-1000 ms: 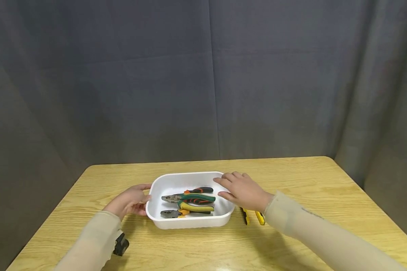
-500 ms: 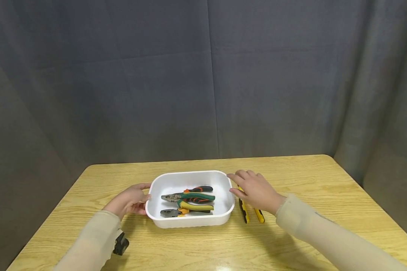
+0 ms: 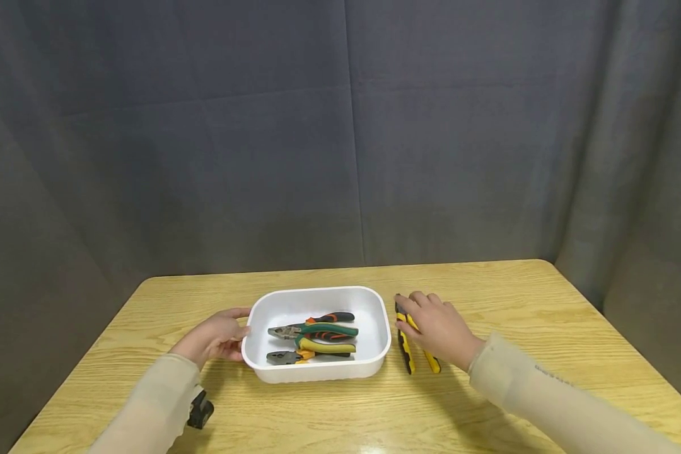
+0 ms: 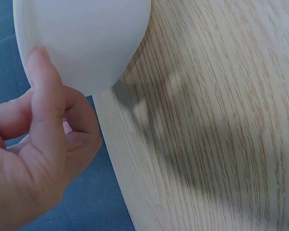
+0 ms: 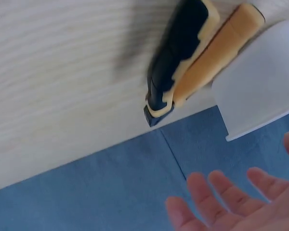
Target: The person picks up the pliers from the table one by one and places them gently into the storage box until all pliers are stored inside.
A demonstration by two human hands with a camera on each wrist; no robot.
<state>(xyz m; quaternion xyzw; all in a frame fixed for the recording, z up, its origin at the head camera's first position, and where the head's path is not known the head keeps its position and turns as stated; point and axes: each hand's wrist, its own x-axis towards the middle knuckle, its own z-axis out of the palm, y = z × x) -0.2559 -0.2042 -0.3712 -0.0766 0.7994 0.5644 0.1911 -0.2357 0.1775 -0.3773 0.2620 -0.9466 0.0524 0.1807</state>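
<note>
My left hand pinches the left rim of a white plastic tray; in the left wrist view its thumb lies on the inside wall and its other fingers are curled at the outside. Inside the tray lie pliers with green and yellow handles, resting over pliers with black and orange handles. Nearer the front wall are dark-headed pliers. Right of the tray, my right hand hovers over yellow-and-black pliers, fingers loosely spread and holding nothing. Their head is partly hidden by that hand.
The wooden table reaches back to a grey curtain, which also hangs along both sides. A small black device sits at my left wrist.
My right hand has moved right, from over the tray's right rim to above the yellow-and-black pliers. My left hand keeps its hold; the tray stays in place.
</note>
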